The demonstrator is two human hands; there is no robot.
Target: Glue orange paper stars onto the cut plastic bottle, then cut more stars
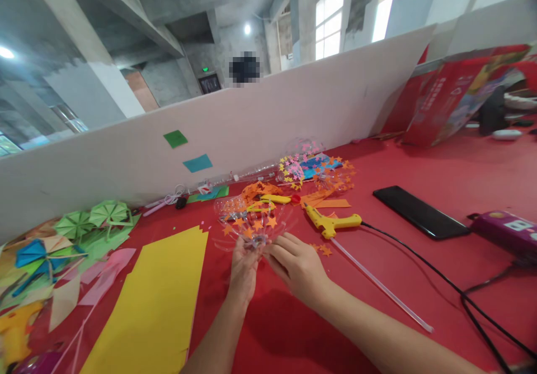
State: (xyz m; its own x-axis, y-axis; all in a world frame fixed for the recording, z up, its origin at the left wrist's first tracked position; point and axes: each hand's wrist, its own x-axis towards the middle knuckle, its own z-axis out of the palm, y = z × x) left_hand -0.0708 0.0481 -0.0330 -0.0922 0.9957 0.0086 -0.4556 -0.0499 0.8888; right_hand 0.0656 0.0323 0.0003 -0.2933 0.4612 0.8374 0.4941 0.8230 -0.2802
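My left hand (244,268) is closed around the base of a clear plastic piece cut into thin splayed strips (259,241). Orange paper stars (248,232) sit along the strips. Beside it, my right hand (297,262) has its fingers curled and pinched together at the right edge of the same base. Whether something small lies between those fingertips is hidden. To the right of the hands rests a yellow hot glue gun (331,221) with a clear glue stick (381,284) coming out of its rear end. A few loose orange stars (325,250) lie near it.
Yellow paper sheets (155,301) lie left, beside folded green paper pieces (109,213) and a second glue gun (19,329). Behind are a yellow cutter (274,199) and more star-tipped plastic pieces (300,167). A phone (419,212), black cable (413,254) and red box (448,97) are right.
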